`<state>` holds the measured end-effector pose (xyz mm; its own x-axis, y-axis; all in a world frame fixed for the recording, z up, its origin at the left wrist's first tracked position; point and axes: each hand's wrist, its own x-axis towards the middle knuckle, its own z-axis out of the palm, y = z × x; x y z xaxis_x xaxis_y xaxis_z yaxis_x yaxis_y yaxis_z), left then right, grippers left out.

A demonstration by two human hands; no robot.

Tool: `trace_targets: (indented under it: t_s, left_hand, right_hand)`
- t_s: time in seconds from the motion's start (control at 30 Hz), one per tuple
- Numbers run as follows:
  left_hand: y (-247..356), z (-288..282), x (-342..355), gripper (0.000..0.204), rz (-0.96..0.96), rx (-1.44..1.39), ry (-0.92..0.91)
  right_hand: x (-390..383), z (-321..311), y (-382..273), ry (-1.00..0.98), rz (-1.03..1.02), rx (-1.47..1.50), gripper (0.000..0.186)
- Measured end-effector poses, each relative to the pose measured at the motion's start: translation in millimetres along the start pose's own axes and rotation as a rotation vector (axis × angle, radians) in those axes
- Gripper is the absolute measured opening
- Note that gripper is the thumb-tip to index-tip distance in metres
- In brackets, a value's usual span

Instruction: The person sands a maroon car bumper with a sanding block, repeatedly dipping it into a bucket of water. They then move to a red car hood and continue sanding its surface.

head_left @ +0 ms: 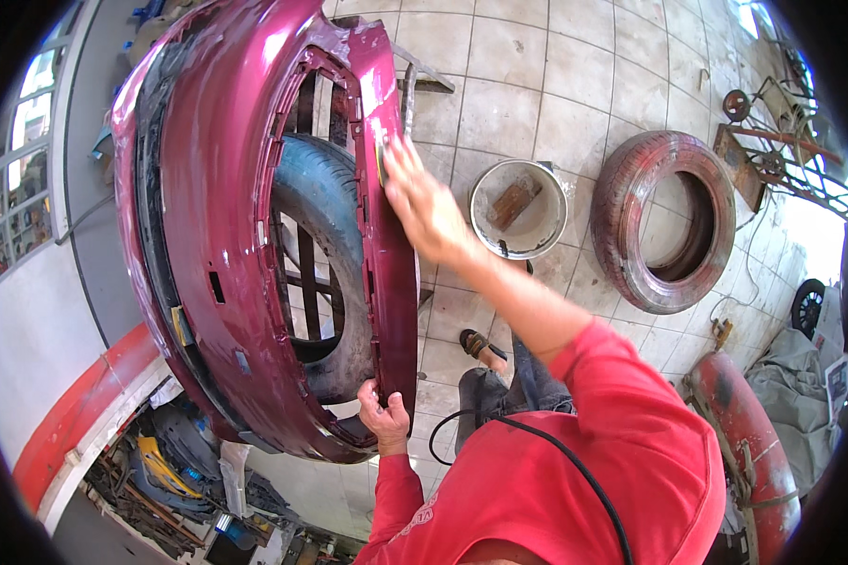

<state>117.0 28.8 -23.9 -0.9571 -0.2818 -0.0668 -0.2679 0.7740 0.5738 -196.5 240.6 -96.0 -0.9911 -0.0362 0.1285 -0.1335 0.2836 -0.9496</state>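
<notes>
A maroon car bumper (221, 179) with dull, scuffed patches lies on its supports to the left in front of me. My left hand (383, 421) is closed around its near edge, fingers curled in at the opening. Farther along the same edge, my right hand (424, 202) lies pressed with its fingers nearly straight. Under those fingers shows the yellow-green edge of a thin pad (381, 162); most of the pad is hidden. Through the bumper's opening I see a worn tire (325, 202) with a bluish tint.
A round bucket (482, 243) with a brown block (514, 204) in it stands right of the bumper. Beyond it lies a reddish-stained tire (622, 268) on the tiled floor. A black hose (575, 461) crosses my red shirt. Scrap parts (170, 471) are heaped lower left.
</notes>
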Motion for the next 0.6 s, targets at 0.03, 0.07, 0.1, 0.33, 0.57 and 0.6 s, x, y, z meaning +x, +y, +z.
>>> trace_targets:
  t_s: [0.03,0.07,0.1,0.33,0.57,0.6]
  left_hand:
    - [0.5,-0.1,2.5,0.058,0.015,0.016,-0.001]
    - [-0.4,2.3,11.9,0.058,0.015,0.004,-0.021]
    - [0.3,1.0,14.0,0.059,-0.004,0.0,-0.037]
    - [1.4,-0.1,3.6,0.063,-0.01,0.032,-0.009]
    - [2.0,0.9,12.2,0.063,-0.019,-0.045,-0.034]
    - [-0.7,1.3,14.2,0.064,-0.005,-0.029,-0.028]
  right_hand:
    - [35.2,-1.1,18.3,0.025,0.016,-0.025,0.05]
    - [82.8,-8.7,42.3,0.066,0.039,-0.057,0.052]
    - [126.8,-20.9,52.7,0.055,0.039,-0.071,0.051]
    - [-46.5,17.1,-24.8,-0.041,-0.184,-0.052,0.055]
    - [120.9,-19.1,60.2,0.012,-0.177,-0.221,0.048]
    - [144.7,-24.5,69.7,0.099,-0.09,-0.211,0.048]
